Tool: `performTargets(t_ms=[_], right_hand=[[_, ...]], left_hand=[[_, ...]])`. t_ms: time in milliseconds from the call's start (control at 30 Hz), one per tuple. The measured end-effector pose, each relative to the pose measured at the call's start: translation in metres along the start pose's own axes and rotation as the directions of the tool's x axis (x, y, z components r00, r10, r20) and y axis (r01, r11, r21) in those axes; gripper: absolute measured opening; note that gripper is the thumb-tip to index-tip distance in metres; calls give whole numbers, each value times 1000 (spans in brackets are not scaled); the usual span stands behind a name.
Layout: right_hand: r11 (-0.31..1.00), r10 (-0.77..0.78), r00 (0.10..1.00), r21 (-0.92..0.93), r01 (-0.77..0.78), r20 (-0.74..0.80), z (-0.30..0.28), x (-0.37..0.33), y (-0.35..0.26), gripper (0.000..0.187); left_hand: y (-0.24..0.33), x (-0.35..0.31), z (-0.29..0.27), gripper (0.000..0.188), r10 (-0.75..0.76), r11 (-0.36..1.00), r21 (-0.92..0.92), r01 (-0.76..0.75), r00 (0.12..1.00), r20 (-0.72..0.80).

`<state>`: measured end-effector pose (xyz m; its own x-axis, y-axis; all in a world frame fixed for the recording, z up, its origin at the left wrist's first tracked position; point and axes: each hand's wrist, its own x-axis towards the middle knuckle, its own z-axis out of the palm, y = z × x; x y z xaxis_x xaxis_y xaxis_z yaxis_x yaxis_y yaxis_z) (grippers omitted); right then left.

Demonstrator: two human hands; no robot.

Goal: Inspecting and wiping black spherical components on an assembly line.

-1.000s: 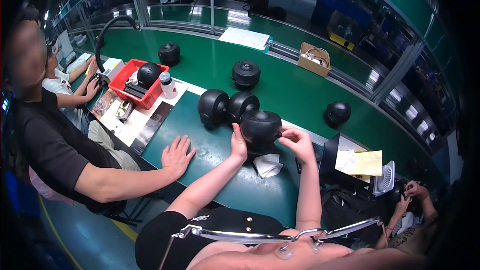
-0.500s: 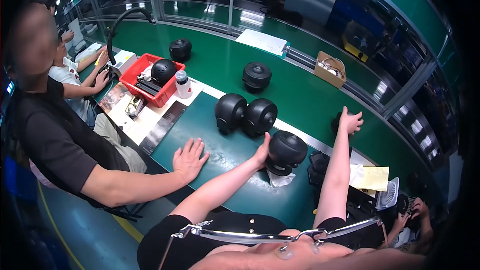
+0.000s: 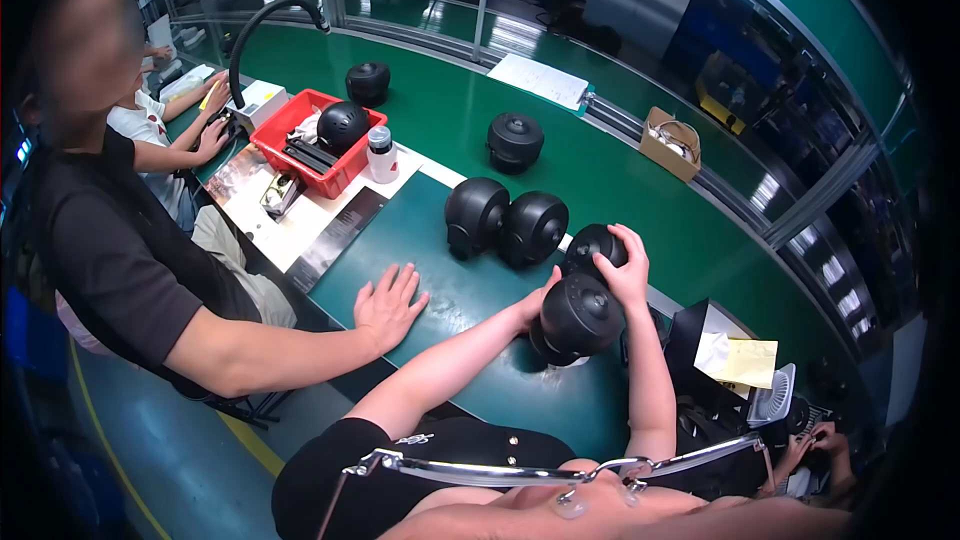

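My left hand point(image 3: 538, 307) is at the left side of a black ball-shaped unit point(image 3: 582, 312) at the mat's near right, its thumb up and its other fingers partly hidden behind the unit. My right hand point(image 3: 628, 270) grips a second black ball-shaped unit point(image 3: 592, 246) just behind the first, fingers curled over its top and right side. In the picture the two units overlap; whether they touch I cannot tell. To their left, two more such units, one point(image 3: 477, 215) and another point(image 3: 535, 225), sit side by side on the green mat point(image 3: 400, 235).
A co-worker's hand point(image 3: 390, 308) lies flat on the mat at left. Behind it stand a red bin point(image 3: 325, 180) and a bottle point(image 3: 381, 156). Further units point(image 3: 515, 142) rest on the green belt point(image 3: 430, 100). A cardboard box point(image 3: 670, 145) and a yellow paper point(image 3: 748, 362) are at right.
My right hand has come leftward from the far right of the belt, bringing a black unit behind the near one. My left hand stays at the near unit. The view has shifted slightly.
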<state>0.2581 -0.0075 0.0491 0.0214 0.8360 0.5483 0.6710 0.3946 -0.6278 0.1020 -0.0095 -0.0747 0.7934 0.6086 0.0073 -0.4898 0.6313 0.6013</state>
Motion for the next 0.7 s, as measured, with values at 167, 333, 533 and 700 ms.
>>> performTargets(t_ms=[167, 333, 533, 700], right_hand=[[974, 150, 971, 198, -113, -186, -16, -19, -10, 25], [838, 249, 954, 530, -127, -165, -29, -61, -47, 7], [964, 41, 980, 264, 11, -192, -22, -80, -87, 18], [961, 188, 948, 246, -124, -257, -25, -83, -87, 18]], left_hand=[[10, -7, 18, 81, 95, 980, -188, -66, 985, 147], [49, -43, 59, 84, 263, 962, -21, -272, 946, -188], [43, -38, 65, 80, 341, 929, -58, -365, 907, -247], [33, -40, 60, 80, 437, 899, 208, -385, 818, -374]])
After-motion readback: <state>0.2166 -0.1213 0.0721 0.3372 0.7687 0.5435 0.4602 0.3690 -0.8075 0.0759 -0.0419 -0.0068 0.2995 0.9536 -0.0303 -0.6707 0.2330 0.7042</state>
